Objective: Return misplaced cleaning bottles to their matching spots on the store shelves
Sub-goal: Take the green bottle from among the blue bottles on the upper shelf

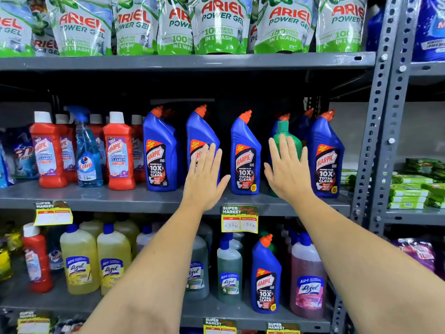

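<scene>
Blue Harpic bottles with orange caps (245, 155) line the middle shelf (125, 197). A green bottle (287, 136) stands among them, partly hidden behind my right hand (287, 172), which is open with fingers spread in front of it. My left hand (204, 177) is open too, palm toward a blue Harpic bottle (199, 131). A pale blue Colin spray bottle (86, 153) sits among the red Harpic bathroom cleaners (119, 153). On the lower shelf a blue Harpic bottle (266, 276) and a red bottle (37, 259) stand among Lizol bottles (79, 259).
Ariel Power Gel pouches (216, 25) fill the top shelf. A grey perforated upright (385, 116) divides this rack from the right one, which holds green packets (409, 189). Yellow price tags (239, 219) hang from the shelf edges.
</scene>
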Motion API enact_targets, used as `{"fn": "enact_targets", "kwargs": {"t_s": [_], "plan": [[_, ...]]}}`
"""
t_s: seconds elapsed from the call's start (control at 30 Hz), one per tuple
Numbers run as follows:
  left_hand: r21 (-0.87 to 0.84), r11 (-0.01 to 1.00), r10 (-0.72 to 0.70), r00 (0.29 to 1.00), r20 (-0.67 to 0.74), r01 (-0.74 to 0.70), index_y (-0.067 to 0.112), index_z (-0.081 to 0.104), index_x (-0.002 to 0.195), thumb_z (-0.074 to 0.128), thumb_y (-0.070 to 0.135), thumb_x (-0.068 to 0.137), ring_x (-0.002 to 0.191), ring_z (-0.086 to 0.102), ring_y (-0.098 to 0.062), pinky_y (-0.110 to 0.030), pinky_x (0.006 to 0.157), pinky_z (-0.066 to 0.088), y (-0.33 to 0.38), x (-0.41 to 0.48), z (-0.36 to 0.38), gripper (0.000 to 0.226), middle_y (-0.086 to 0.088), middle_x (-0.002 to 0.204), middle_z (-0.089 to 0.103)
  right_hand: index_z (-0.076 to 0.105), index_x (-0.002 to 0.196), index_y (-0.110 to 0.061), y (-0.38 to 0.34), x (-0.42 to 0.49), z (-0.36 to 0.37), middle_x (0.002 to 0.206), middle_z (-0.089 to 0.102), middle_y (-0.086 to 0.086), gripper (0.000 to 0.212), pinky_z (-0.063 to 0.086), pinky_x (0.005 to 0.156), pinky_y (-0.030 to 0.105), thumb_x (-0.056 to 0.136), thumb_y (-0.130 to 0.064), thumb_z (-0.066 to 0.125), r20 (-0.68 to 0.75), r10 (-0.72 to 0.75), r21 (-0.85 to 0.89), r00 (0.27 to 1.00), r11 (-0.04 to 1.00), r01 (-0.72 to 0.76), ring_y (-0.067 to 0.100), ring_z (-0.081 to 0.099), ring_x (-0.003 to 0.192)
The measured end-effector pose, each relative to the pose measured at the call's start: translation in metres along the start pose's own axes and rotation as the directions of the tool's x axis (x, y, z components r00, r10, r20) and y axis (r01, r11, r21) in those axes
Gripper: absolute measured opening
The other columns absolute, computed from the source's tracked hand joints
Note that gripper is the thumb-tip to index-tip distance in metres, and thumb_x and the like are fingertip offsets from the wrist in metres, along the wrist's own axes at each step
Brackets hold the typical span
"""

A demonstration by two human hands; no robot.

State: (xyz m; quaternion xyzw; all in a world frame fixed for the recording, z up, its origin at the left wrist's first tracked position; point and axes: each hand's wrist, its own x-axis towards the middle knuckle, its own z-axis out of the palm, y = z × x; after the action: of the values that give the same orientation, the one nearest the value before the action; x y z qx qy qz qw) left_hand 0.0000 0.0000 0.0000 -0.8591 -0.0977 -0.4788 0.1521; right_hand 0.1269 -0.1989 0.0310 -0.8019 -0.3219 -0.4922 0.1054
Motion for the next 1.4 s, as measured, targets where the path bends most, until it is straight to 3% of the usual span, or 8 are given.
{"fn": "enact_targets", "kwargs": {"t_s": [0.2, 0.37, 0.53, 0.67, 0.97, 1.1, 1.2, 1.4], "plan": [[-0.019, 1.000, -0.013, 0.987, 0.161, 0.016, 0.011, 0.024, 0.152, 0.014, 0.056, 0.098, 0.149, 0.004, -0.025, -0.048, 0.119, 0.012, 0.013, -0.031, 0.030, 0.071, -0.011, 0.161, 0.015, 0.024, 0.146, -0.007, 0.007, 0.000, 0.009, 0.141, 0.040, 0.021, 0.072, 0.048, 0.088, 0.058, 0.086, -0.031, 0.056, 0.075, 0.280, 0.110, 0.957, 0.952, -0.287, 0.041, 0.040, 0.127], [-0.005, 0.999, -0.031, 0.943, 0.332, 0.035, 0.015, 0.017, 0.154, 0.004, 0.059, 0.095, 0.149, 0.002, -0.020, -0.042, 0.120, 0.011, 0.015, -0.051, 0.045, 0.074, -0.004, 0.162, 0.015, 0.015, 0.150, -0.008, 0.026, 0.014, 0.024, 0.139, 0.039, 0.023, 0.091, 0.045, 0.093, 0.055, 0.082, -0.036, 0.068, 0.250, 0.477, 0.465, 0.843, 0.704, -0.537, 0.046, 0.045, 0.123], [-0.024, 0.997, -0.059, 0.938, 0.341, 0.072, 0.016, 0.043, 0.144, 0.015, 0.056, 0.098, 0.138, 0.035, -0.021, -0.038, 0.107, 0.029, 0.012, -0.055, 0.049, 0.067, -0.003, 0.146, 0.048, 0.003, 0.153, -0.015, 0.040, 0.017, 0.041, 0.145, 0.038, 0.022, 0.115, 0.043, 0.100, 0.056, 0.072, -0.048, 0.078, 0.417, 0.445, 0.497, 0.792, 0.619, -0.609, 0.045, 0.048, 0.125], [-0.087, 0.994, -0.046, 0.967, 0.250, 0.070, 0.014, 0.058, 0.128, 0.027, 0.053, 0.098, 0.120, 0.053, -0.022, -0.039, 0.098, 0.035, 0.012, -0.057, 0.052, 0.058, -0.005, 0.129, 0.062, 0.032, 0.136, -0.016, 0.049, 0.016, 0.053, 0.128, 0.056, 0.012, 0.108, 0.055, 0.086, 0.053, 0.052, -0.061, 0.081, 0.505, 0.465, 0.578, 0.727, 0.443, -0.685, 0.036, 0.062, 0.108], [-0.123, 0.987, -0.088, 0.985, 0.146, 0.106, 0.009, 0.063, 0.118, 0.033, 0.047, 0.098, 0.102, 0.059, -0.028, -0.043, 0.087, 0.040, 0.015, -0.061, 0.056, 0.052, -0.007, 0.112, 0.066, 0.038, 0.118, -0.014, 0.056, -0.003, 0.046, 0.116, 0.059, 0.005, 0.076, 0.054, 0.087, 0.053, 0.065, -0.040, 0.086, 0.396, 0.461, 0.701, 0.794, 0.406, -0.586, 0.031, 0.063, 0.105], [-0.058, 0.993, -0.094, 0.981, 0.169, 0.105, 0.009, 0.040, 0.145, 0.027, 0.042, 0.101, 0.131, 0.043, -0.027, -0.044, 0.108, 0.029, 0.024, -0.072, 0.050, 0.056, -0.009, 0.143, 0.050, 0.038, 0.132, -0.004, 0.070, -0.035, 0.019, 0.130, 0.058, 0.009, 0.077, 0.038, 0.099, 0.022, 0.073, -0.027, 0.083, 0.265, 0.446, 0.782, 0.855, 0.419, -0.461, 0.024, 0.056, 0.120], [-0.027, 0.994, -0.103, 0.980, 0.172, 0.110, 0.008, 0.021, 0.153, 0.031, 0.038, 0.101, 0.147, 0.015, -0.026, -0.050, 0.118, 0.011, 0.033, -0.118, 0.050, 0.061, -0.011, 0.160, 0.020, 0.037, 0.133, -0.001, 0.072, -0.065, -0.002, 0.129, 0.058, 0.005, 0.085, 0.041, 0.106, 0.026, 0.070, -0.034, 0.083, 0.174, 0.481, 0.864, 0.859, 0.344, -0.367, 0.009, 0.058, 0.116], [0.019, 0.991, -0.113, 0.737, 0.666, 0.134, 0.009, 0.038, 0.147, 0.001, 0.045, 0.103, 0.144, 0.021, -0.030, -0.054, 0.111, 0.020, 0.039, -0.274, 0.087, 0.067, -0.015, 0.155, 0.032, 0.038, 0.116, -0.017, 0.037, -0.158, -0.009, 0.110, 0.061, -0.004, 0.065, 0.049, 0.094, 0.025, 0.070, -0.018, 0.084, 0.269, 0.439, 0.902, 0.857, 0.197, -0.384, 0.006, 0.063, 0.100]]}}
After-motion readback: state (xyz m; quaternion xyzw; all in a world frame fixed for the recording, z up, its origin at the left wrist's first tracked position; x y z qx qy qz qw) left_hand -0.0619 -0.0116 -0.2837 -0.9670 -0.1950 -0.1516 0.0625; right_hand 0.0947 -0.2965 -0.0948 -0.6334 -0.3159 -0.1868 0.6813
